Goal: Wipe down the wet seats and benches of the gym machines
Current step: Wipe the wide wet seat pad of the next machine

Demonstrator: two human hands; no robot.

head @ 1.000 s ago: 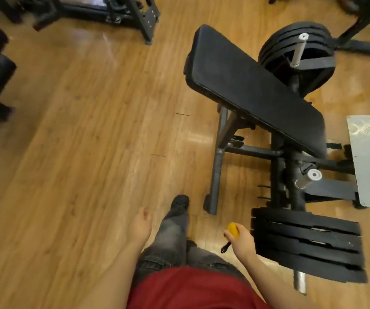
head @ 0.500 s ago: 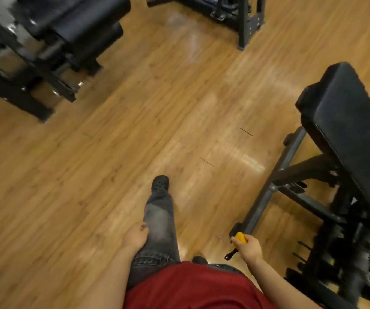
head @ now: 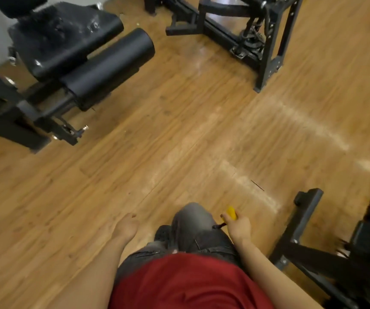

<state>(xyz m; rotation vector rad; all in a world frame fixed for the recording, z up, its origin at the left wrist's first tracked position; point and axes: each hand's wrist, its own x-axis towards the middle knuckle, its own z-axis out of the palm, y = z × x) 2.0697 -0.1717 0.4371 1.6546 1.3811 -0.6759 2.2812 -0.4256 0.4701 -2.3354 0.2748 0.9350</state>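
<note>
A yellow-handled tool (head: 232, 212) is held in the right hand (head: 238, 226), at about five o'clock in the head view; its grip is closed around the handle, so that the yellow end juts toward eleven o'clock and a dark part shows below the fingers, the long axis running roughly from five to eleven. What kind of wiping tool it is cannot be told. The left hand (head: 124, 227) hangs at about six o'clock with loosely curled fingers, nothing being held. At ten o'clock a black padded seat (head: 68, 39) is seen, glistening as if wet, with a roller pad (head: 110, 63) just beside it; both lie well apart from the tool across the wooden floor (head: 179, 134). The step in hand is judged to be a walk toward this seat; next, the tool must be brought over and laid flat against the padding. A dark frame (head: 302, 224) stands at four o'clock.
</note>
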